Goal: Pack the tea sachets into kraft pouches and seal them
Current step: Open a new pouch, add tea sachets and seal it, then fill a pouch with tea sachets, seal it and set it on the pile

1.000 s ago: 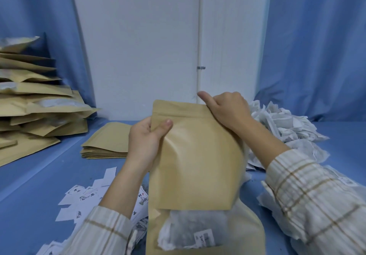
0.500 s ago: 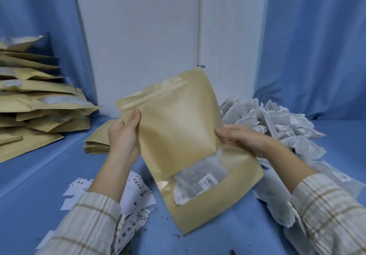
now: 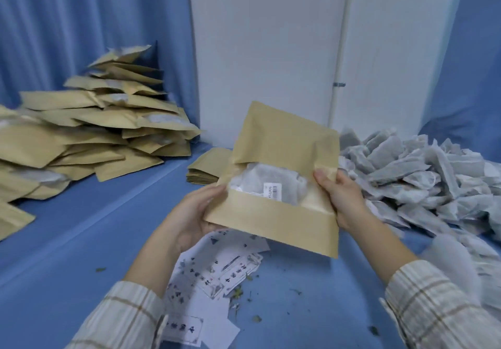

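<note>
Since half a second ago our filled tan kraft pouch with the clear window (image 3: 282,186) has swung from a steep tilt to lie nearly flat in front of us, window up, and our right hand has slid from its middle to its right edge. Across the wide blue tabletop (image 3: 81,240), the sprawling heap of filled kraft pouches (image 3: 89,132) fills 10 o'clock, and the grey-white mound of tea sachets (image 3: 423,180) spreads at 2 o'clock. At 12, just behind our pouch, lies a neat flat stack of empty kraft pouches (image 3: 203,169). Scattered white printed paper labels (image 3: 217,270) lie at 6 o'clock beneath it. Our left hand (image 3: 192,218) cups the pouch's left edge, fingers curled underneath; our right hand (image 3: 341,197) grips the right edge, thumb on top.
</note>
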Demonstrator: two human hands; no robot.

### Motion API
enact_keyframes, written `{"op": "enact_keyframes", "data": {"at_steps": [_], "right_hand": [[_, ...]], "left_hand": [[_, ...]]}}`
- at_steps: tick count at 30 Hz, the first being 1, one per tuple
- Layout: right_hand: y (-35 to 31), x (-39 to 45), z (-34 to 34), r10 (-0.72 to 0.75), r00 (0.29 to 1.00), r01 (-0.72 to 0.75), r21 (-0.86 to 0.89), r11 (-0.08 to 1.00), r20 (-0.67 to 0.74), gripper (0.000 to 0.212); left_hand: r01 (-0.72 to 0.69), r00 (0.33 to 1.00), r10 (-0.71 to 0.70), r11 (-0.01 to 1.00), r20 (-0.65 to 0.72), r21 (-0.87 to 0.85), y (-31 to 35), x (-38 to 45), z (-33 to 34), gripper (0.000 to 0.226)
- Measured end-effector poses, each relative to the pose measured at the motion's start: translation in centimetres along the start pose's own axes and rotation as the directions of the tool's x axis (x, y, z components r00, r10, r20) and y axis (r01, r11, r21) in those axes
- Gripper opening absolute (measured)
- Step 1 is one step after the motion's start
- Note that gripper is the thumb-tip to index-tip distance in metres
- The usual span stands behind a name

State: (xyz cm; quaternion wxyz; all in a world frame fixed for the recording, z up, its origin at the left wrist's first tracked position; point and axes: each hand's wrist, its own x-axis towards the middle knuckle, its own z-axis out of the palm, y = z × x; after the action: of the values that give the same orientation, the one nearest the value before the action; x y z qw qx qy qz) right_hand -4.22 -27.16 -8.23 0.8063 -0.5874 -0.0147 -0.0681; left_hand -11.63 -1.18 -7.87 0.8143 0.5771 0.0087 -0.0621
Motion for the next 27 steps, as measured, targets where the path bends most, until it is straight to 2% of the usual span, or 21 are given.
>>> {"op": "enact_keyframes", "data": {"at_steps": [2,5,7,9,12,16,17,19,20,21,24,27], "right_hand": [[1.1,-0.2,2.8,0.046,0.998,-0.05,0.098,0.994,0.037,0.01],[2.5,-0.7,7.3,0.16,0.962,-0.208,0.216,0.954,0.22,0.019],[3.6,-1.1,10.2,0.22,0.923,-0.301,0.236,0.924,0.316,0.025],[4.9,-1.6,13.2,0.251,0.902,-0.347,0.245,0.905,0.35,0.028],[6.7,-2.0,18.6,0.196,0.899,-0.331,0.315,0.889,0.391,0.034],[7.4,-3.2,31.7,0.162,0.85,-0.382,0.374,0.845,0.501,0.035],[7.4,-3.9,35.6,0.191,0.804,-0.435,0.337,0.835,0.563,0.035],[7.5,-6.2,42.3,0.335,0.644,-0.57,0.139,0.81,0.688,0.05],[8.0,-7.3,44.7,0.413,0.567,-0.588,-0.001,0.809,0.712,0.062],[8.7,-8.2,46.4,0.478,0.524,-0.569,-0.127,0.812,0.705,0.07],[11.3,-8.9,47.6,0.561,0.52,-0.496,-0.307,0.812,0.644,0.068],[12.8,-7.5,46.1,0.552,0.591,-0.402,-0.378,0.834,0.588,0.063]], "left_hand": [[-0.066,0.996,0.051,0.977,-0.076,-0.202,0.4,-1.0,-1.7,0.028],[-0.212,0.972,0.145,0.881,-0.186,-0.423,1.1,-2.5,-4.5,0.03],[-0.276,0.957,0.194,0.834,-0.214,-0.478,1.6,-3.5,-6.8,0.031],[-0.299,0.953,0.227,0.811,-0.201,-0.502,2.0,-4.2,-9.2,0.042],[-0.357,0.933,0.268,0.769,-0.24,-0.529,2.8,-4.8,-12.4,0.054],[-0.443,0.895,0.279,0.632,-0.347,-0.635,3.9,-4.3,-16.1,0.062],[-0.458,0.887,0.264,0.614,-0.379,-0.643,4.1,-4.0,-16.9,0.062],[-0.464,0.875,0.208,0.614,-0.437,-0.638,4.4,-3.5,-18.4,0.064],[-0.459,0.874,0.178,0.612,-0.453,-0.644,4.6,-3.4,-19.1,0.065],[-0.456,0.871,0.15,0.601,-0.468,-0.656,4.8,-3.4,-19.8,0.064],[-0.464,0.856,0.096,0.574,-0.508,-0.675,5.2,-3.4,-21.6,0.056],[-0.456,0.848,0.067,0.597,-0.525,-0.66,4.4,-2.5,-21.7,0.052]]}}
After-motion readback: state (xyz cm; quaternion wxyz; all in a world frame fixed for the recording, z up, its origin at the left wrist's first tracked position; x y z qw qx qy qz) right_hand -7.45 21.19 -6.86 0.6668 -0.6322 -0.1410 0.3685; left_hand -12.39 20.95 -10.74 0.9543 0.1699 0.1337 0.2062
